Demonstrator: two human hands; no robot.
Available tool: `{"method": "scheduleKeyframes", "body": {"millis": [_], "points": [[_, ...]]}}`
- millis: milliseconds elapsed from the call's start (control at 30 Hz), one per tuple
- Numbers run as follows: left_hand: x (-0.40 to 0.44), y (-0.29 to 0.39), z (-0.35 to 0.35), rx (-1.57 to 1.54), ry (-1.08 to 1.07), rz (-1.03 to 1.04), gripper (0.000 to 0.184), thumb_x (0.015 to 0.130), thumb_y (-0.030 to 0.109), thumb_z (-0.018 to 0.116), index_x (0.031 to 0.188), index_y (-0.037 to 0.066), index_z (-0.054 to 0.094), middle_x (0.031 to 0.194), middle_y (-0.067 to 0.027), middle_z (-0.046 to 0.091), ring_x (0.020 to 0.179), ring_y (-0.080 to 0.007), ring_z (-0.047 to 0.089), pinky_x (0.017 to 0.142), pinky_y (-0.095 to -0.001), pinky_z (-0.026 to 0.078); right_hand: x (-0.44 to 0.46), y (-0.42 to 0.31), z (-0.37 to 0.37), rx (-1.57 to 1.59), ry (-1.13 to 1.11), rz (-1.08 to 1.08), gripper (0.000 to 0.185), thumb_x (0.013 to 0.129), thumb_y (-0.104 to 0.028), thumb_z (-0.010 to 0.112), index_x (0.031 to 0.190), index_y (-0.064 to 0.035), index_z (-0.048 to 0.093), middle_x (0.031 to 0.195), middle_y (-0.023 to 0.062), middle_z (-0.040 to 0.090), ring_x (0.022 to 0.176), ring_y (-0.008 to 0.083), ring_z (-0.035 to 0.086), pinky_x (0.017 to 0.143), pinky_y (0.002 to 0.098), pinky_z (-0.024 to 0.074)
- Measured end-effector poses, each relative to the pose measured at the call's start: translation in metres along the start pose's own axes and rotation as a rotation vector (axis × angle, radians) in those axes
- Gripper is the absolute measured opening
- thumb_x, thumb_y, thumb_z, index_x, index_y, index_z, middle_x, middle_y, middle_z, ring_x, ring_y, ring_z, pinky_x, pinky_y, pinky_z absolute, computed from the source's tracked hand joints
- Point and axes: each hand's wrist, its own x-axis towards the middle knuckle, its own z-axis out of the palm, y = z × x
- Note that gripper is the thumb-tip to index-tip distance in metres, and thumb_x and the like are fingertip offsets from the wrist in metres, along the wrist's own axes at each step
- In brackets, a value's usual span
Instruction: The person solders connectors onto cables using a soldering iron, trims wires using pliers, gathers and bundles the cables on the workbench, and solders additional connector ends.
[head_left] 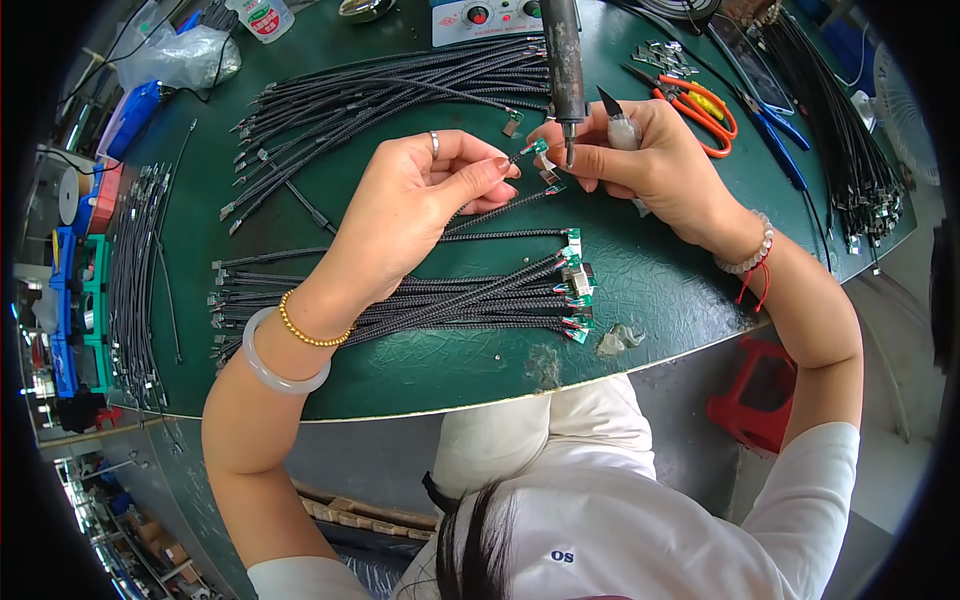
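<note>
Though small, board (pixel 541 146) between hands (pixel 420 205) (pixel 655 165).

Two hands (pixel 440 185) — one soldering iron (pixel 565 70) — one ring (pixel 434 146), one bottle (pixel 264 16).

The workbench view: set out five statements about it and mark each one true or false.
1. The left hand wears no ring. False: a silver-coloured ring is on one of its fingers.
2. The right hand holds a dark-pointed tool with a pale wrapped grip. True.
3. The soldering iron points its tip upward. False: the tip points down, between the two hands.
4. A red stool stands below the level of the green table. True.
5. The orange-handled pliers lie on the left side of the table. False: they lie toward the right, just beyond the right hand.
</note>
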Motion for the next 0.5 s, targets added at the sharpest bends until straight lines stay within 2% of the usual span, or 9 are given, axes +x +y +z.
{"method": "scheduleKeyframes", "body": {"millis": [500], "points": [[-0.0007,0.0021,0.0013,-0.001,0.005,-0.015,0.012,0.082,0.007,0.056,0.088,-0.004,0.058,0.084,-0.0085,0.061,0.075,-0.0117,0.060,0.071,-0.0220,0.049,0.0001,0.0002,-0.0001,-0.046,0.014,0.030,0.014,0.079,-0.018,0.062,0.079,-0.0040,0.062,0.059,-0.0032,0.055,0.047,-0.0006,0.041,0.043,0.0140,0.0292]]}}
